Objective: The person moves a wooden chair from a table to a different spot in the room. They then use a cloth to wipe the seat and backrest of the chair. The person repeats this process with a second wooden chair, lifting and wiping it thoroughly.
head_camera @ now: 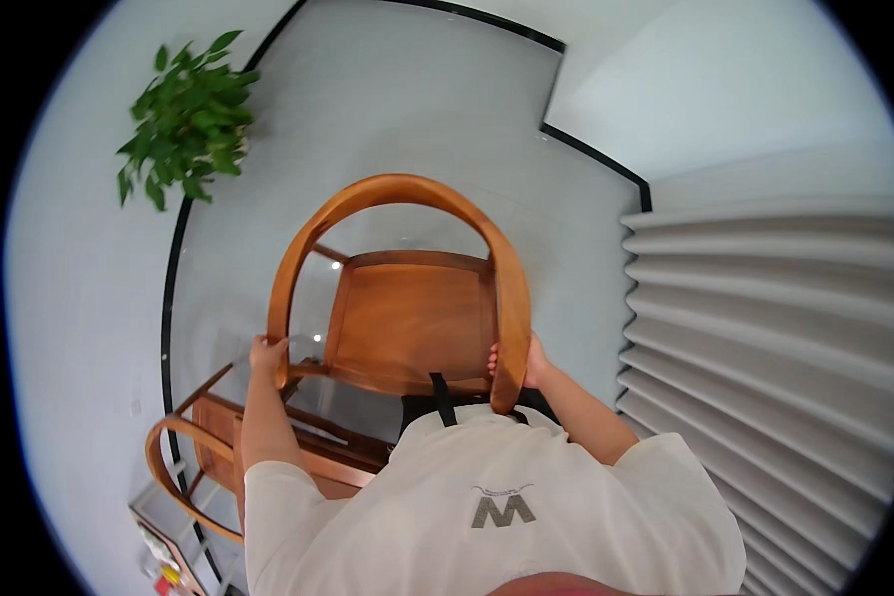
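A wooden armchair [413, 320] with a curved, horseshoe-shaped top rail faces me, its open side towards my body. My left hand [268, 354] grips the left arm end of the rail, thumb on the inner side. On the opposite arm, my right hand [518, 361] is wrapped around the wood, its fingertips showing on the inner side and part of it hidden by the rail. The flat wooden seat lies lower, between the two arms. Most of the chair's legs are hidden.
Another curved wooden chair [171, 425] stands at lower left, beside more wooden furniture [335, 462]. A leafy green plant [194, 119] is near the left wall. A pleated grey curtain [752, 320] hangs at right. Lower left, a shelf or rack [165, 533] holds small items. Black baseboard edges the grey floor.
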### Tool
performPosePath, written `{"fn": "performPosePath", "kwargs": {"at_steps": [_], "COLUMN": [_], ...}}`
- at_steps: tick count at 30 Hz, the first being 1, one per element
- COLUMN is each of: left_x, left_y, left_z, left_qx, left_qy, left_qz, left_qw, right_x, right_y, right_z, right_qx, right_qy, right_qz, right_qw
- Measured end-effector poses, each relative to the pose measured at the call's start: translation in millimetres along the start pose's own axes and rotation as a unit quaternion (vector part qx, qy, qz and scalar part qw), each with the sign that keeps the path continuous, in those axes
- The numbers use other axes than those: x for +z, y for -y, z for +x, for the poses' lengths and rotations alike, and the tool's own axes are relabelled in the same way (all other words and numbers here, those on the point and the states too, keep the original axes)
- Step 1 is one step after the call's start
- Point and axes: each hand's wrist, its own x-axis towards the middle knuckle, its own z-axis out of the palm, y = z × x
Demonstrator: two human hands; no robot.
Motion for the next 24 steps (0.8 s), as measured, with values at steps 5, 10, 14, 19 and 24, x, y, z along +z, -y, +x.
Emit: {"fn": "performPosePath", "kwargs": {"at_steps": [5,10,14,19,24], "left_x": [21,6,17,37,62], "left_y": [-15,24,16,-31,-101], "left_z": [-12,-29,-39,-34,-79], "left_qx": [-0.179,-0.279,-0.349,-0.226,-0.153], "left_qy": [0.076,0.291,0.208,0.231,0.233], "left_qz": [0.124,-0.322,-0.438,-0.385,-0.360], "left_qw": [0.973,0.857,0.802,0.864,0.890], "right_x": [-18,-37,-63,-91,-149], "right_y": [-21,-13,14,-15,-28], "right_z": [-6,4,-23,-44,-96], "right_qx": [-0.034,-0.031,-0.050,-0.085,-0.129], "right_qy": [-0.005,0.050,-0.003,-0.012,-0.032], "right_qz": [0.006,0.037,0.028,0.074,0.132], "right_qw": [0.999,0.998,0.998,0.994,0.982]}}
